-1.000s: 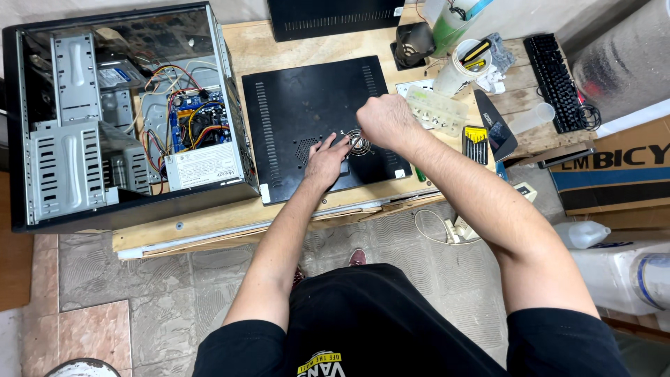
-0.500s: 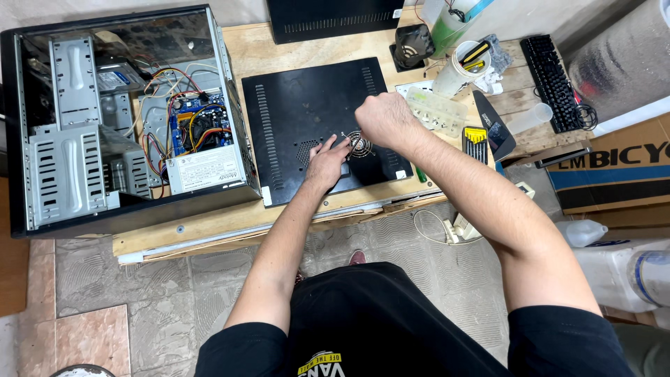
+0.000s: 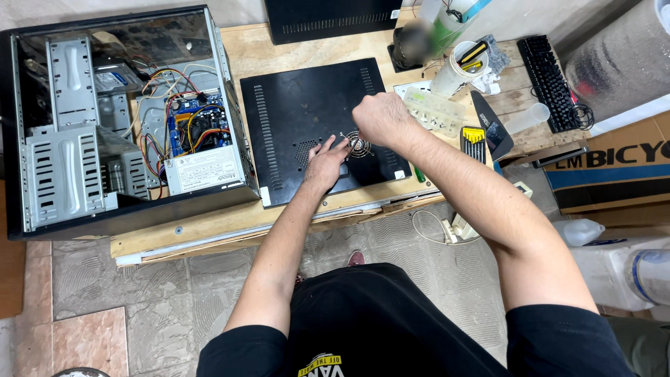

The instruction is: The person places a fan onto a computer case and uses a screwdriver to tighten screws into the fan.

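Observation:
A black metal computer side panel lies flat on the wooden bench, with a small round fan grille near its front right. My left hand rests flat on the panel just left of the grille, fingers spread. My right hand is closed in a fist above the grille, apparently gripping a thin tool whose tip touches it; the tool itself is mostly hidden.
An open computer case with wiring and a power supply lies at the left. A clear parts box, a white cup of tools, a screwdriver set, a keyboard and a cardboard box stand to the right.
Both hands stay at the fan grille with only slight shifts; the view has moved a little.

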